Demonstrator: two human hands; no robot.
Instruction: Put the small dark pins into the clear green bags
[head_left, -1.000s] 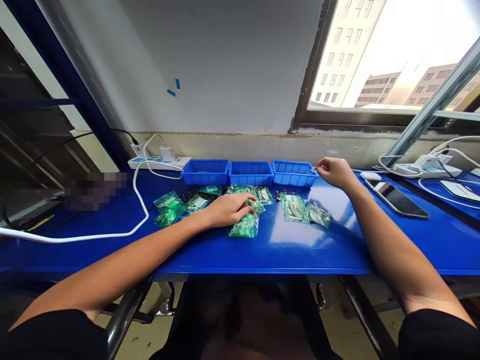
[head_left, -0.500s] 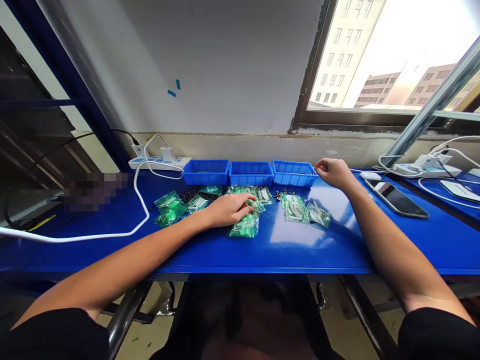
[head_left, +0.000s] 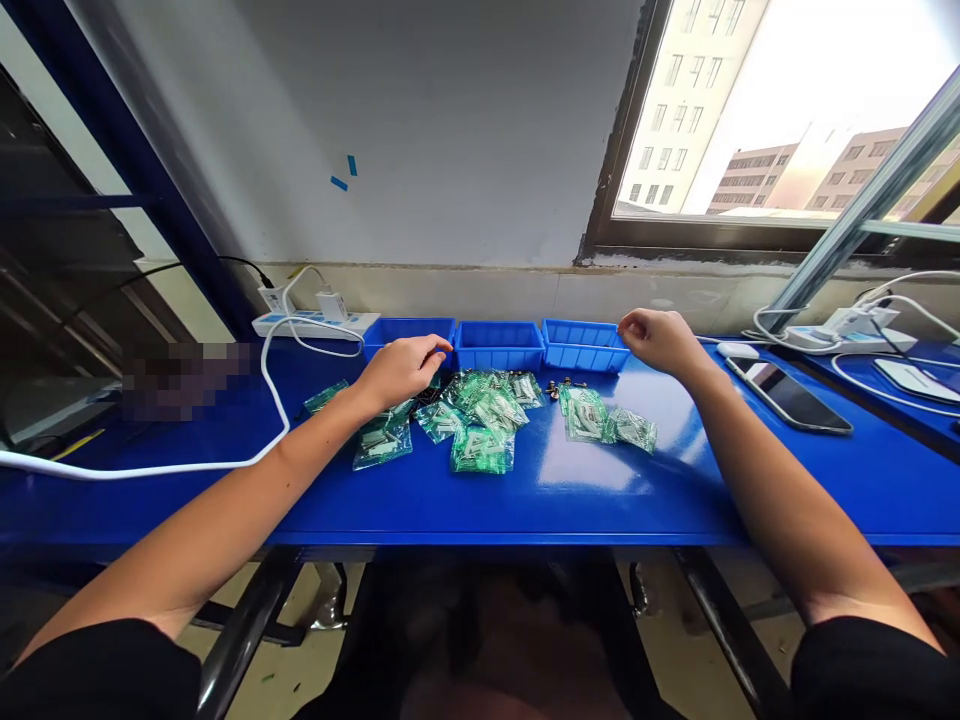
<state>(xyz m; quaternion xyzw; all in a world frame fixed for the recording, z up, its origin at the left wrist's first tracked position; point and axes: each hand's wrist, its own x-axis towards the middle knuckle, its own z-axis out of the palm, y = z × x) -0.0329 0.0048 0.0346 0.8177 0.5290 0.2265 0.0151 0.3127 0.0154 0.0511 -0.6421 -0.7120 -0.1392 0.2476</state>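
Over the front edge of the left blue bin (head_left: 377, 338) is my left hand (head_left: 405, 370), its fingers pointing right and bent close together; whether something is between them is too small to tell. My right hand (head_left: 657, 342) is closed at the right end of the right blue bin (head_left: 585, 345), its fingertips pinched, and what they hold, if anything, cannot be made out. Between these stands the middle blue bin (head_left: 499, 346). Several green-printed clear packets (head_left: 484, 450) lie piled before the bins. More packets (head_left: 589, 415) lie to the right, near small dark metallic pieces (head_left: 553, 390).
A white cable (head_left: 274, 385) curves over the left of the blue table (head_left: 450, 515) from a power strip (head_left: 300, 325). On the right are a phone (head_left: 791, 395), a white mouse-like object (head_left: 739, 350) and another power strip (head_left: 855, 338).
My left hand has lifted off the packet pile and moved left and back to the left bin. Packets beneath it now show. My right hand has shifted slightly left.
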